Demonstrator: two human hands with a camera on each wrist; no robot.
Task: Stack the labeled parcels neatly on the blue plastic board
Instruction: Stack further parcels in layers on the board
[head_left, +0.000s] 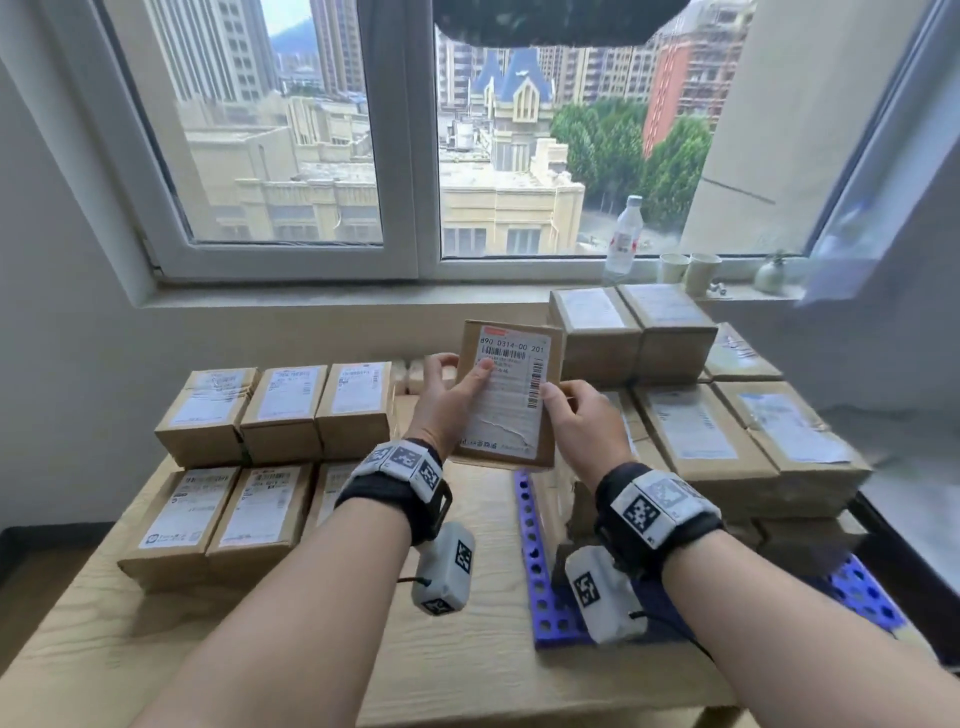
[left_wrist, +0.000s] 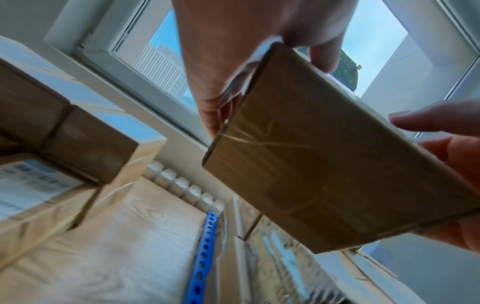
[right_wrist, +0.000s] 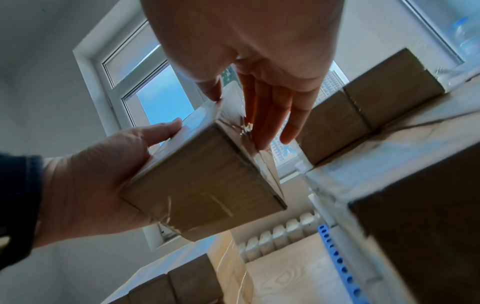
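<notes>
Both hands hold one brown labeled parcel (head_left: 506, 395) in the air above the table's middle, tilted with its white label facing me. My left hand (head_left: 452, 400) grips its left edge, thumb on the label and fingers behind. My right hand (head_left: 576, 415) pinches its right edge, thumb on the label; the right wrist view shows straight fingers (right_wrist: 265, 115) along the parcel (right_wrist: 207, 185). The parcel's taped underside (left_wrist: 324, 164) fills the left wrist view. The blue plastic board (head_left: 535, 561) lies below at the right, carrying stacked parcels (head_left: 701, 441) with two more (head_left: 634, 327) on top.
Two tiers of labeled parcels (head_left: 275, 410) stand at the left on the wooden table (head_left: 467, 649). A white radiator (head_left: 410, 374) runs behind the table. On the window sill stand a plastic bottle (head_left: 626, 239) and paper cups (head_left: 691, 273).
</notes>
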